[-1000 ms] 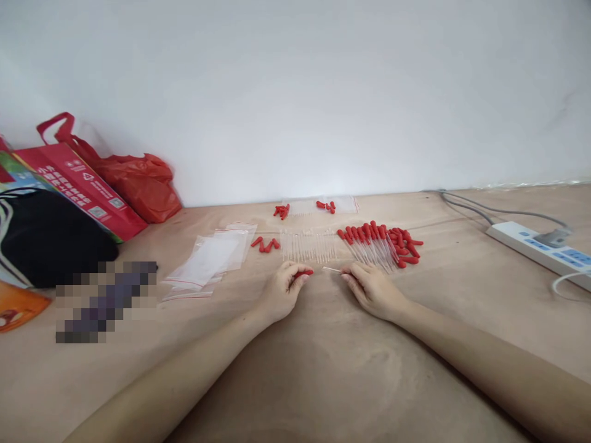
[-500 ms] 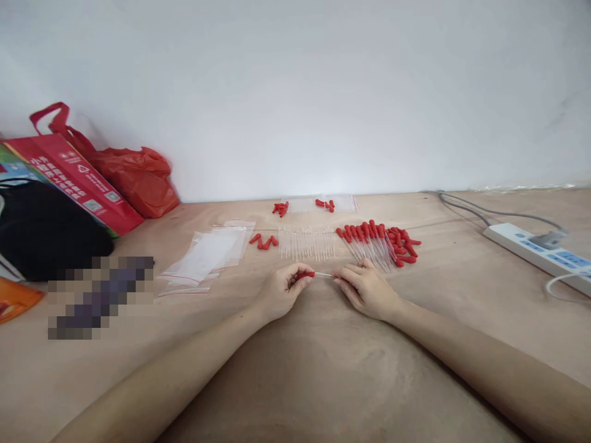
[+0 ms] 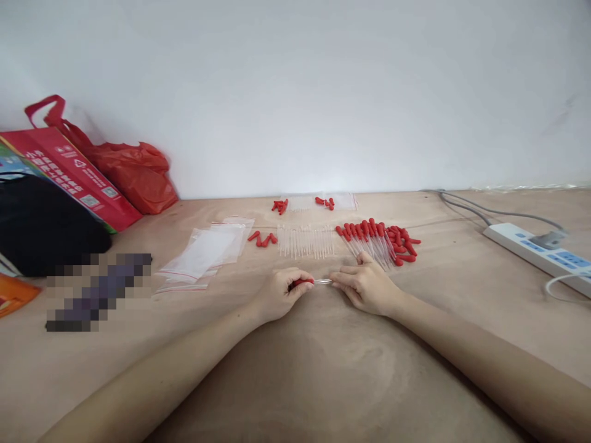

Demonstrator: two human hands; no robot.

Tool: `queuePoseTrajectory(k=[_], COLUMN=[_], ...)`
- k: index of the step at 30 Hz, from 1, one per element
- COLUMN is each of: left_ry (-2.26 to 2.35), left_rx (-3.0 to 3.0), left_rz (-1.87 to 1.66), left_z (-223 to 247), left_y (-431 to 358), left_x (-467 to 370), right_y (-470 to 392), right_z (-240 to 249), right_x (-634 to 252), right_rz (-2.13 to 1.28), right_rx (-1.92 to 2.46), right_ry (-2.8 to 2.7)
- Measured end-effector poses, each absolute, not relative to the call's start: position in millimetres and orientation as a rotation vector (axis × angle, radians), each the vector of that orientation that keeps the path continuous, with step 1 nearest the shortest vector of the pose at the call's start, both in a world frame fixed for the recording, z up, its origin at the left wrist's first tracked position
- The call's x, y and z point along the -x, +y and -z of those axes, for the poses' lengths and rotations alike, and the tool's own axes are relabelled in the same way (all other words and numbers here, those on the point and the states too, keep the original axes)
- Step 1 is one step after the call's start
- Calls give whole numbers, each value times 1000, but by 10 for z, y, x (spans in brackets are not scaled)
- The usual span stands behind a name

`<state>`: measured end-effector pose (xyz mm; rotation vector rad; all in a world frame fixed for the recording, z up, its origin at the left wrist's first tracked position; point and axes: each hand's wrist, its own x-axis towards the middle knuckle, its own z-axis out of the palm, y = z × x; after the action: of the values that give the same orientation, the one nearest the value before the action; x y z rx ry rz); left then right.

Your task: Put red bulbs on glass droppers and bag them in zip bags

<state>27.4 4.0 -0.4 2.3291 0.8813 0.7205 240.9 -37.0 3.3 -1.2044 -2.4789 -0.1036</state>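
Observation:
Between the fingers of my left hand (image 3: 284,294) is a red rubber dropper bulb (image 3: 303,282), partly covered by the thumb. A thin clear dropper tube (image 3: 323,282) runs from the bulb to my right hand (image 3: 369,288), which pinches its other end. The tube's end meets the bulb's mouth; how deep it sits is hidden. Just beyond my right hand lie several droppers (image 3: 369,232) with red bulbs fitted, beside a heap of loose red bulbs (image 3: 407,248). Past my left hand are a row of bare clear tubes (image 3: 305,243) and a few red bulbs (image 3: 263,240).
Clear zip bags (image 3: 203,253) lie left. Against the wall are more bulbs (image 3: 279,206) and a clear bag (image 3: 344,201). A white power strip (image 3: 540,249) with cables sits right. Red bags (image 3: 133,175) and a black bag (image 3: 50,227) stand at far left.
Both hands stay at nearly the same spot, bulb and tube still held between them. My right index finger has lifted and straightened a little. The view has shifted slightly.

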Motion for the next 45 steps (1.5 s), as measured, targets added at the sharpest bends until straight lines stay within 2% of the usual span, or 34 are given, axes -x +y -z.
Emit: queuePoseTrajectory(k=[6, 22, 34, 39, 45], left_ry=[840, 648, 844, 1019, 962], left_rx=[-2474, -2583, -2413, -2243, -2351], left_rz=[-716, -746, -814, -871, -801], left_z=[-31, 10, -15, 79, 82], left_y=[-4, -39, -9, 74, 93], left_x=[-282, -273, -290, -269, -264], right_y=[-405, -419, -426, -277, 78], right_z=[-15, 39, -134, -134, -144], right_x=[-2384, -2307, -2338, -2524, -2597], right_rz=[190, 63, 118, -125, -143], right_rx=[1195, 1130, 1212, 1482, 1734], right_ry=[-2494, -2484, -2486, -2136, -1780])
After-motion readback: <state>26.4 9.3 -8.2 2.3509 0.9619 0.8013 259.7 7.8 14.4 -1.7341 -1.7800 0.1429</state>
